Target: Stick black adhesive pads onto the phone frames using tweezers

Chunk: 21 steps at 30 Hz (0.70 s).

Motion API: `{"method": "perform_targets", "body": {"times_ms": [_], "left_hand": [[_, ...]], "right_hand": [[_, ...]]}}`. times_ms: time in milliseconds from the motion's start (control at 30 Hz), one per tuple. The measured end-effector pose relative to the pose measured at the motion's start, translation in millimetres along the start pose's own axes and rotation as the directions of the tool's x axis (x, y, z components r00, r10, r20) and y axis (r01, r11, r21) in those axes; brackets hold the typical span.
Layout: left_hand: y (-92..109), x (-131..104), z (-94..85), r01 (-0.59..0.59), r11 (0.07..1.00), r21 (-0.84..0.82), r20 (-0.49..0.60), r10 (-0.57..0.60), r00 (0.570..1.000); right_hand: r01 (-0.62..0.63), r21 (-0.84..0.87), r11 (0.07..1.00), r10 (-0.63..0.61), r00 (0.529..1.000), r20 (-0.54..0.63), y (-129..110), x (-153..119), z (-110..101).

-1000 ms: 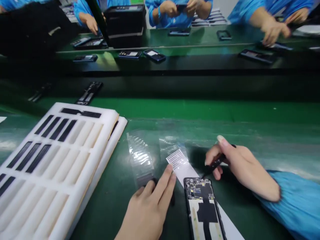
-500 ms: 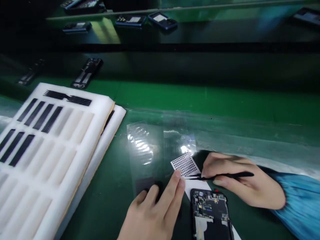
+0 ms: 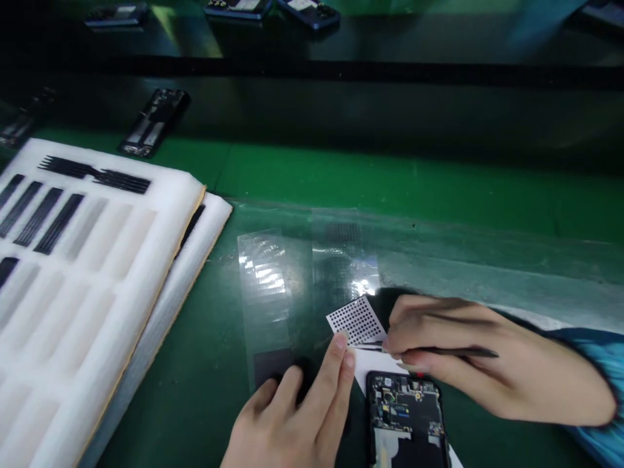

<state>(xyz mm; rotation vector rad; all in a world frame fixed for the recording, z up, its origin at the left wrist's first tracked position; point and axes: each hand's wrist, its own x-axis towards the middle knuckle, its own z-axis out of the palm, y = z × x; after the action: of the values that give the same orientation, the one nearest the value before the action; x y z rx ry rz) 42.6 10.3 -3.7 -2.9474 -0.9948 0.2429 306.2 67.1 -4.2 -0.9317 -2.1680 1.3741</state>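
My left hand lies palm down with its fingers stretched out. Its index and middle fingertips rest on the lower edge of a small white sheet of black dots. In my right hand is a pair of black tweezers, pinched between thumb and fingers. The tweezer tips are at the sheet's lower edge, close to my left fingertips; whether they grip a dot is too small to tell. Just below is an opened phone with its circuit board exposed, lying partly over white paper.
White foam trays with black strips in slots are stacked at left. Clear plastic sheets lie behind my left hand. Another opened phone sits on the green surface beyond, and several phone bodies stand along the far ledge.
The view has tilted down and shifted a little right. My right hand and tweezers have edged left at the sheet, with more of the wrist showing. My left hand keeps its place on the sheet.
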Motion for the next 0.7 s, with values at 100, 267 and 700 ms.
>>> {"method": "perform_targets", "body": {"times_ms": [100, 267, 700], "left_hand": [[1.8, -1.0, 3.5, 0.012, 1.000, -0.016, -0.053, -0.013, 0.999], [2.6, -2.1, 8.0, 0.018, 0.998, -0.054, -0.081, -0.022, 0.996], [7.7, 0.7, 12.2, 0.075, 0.993, -0.089, -0.150, -0.088, 0.985]], "right_hand": [[-0.026, -0.047, 0.999, 0.029, 0.998, 0.059, -7.8, 14.3, -8.6], [-0.067, -0.042, 0.997, 0.070, 0.993, 0.096, -8.9, 28.9, -13.1], [-0.125, 0.500, 0.857, 0.302, 0.908, -0.290, 10.2, -4.3, 18.1]]}}
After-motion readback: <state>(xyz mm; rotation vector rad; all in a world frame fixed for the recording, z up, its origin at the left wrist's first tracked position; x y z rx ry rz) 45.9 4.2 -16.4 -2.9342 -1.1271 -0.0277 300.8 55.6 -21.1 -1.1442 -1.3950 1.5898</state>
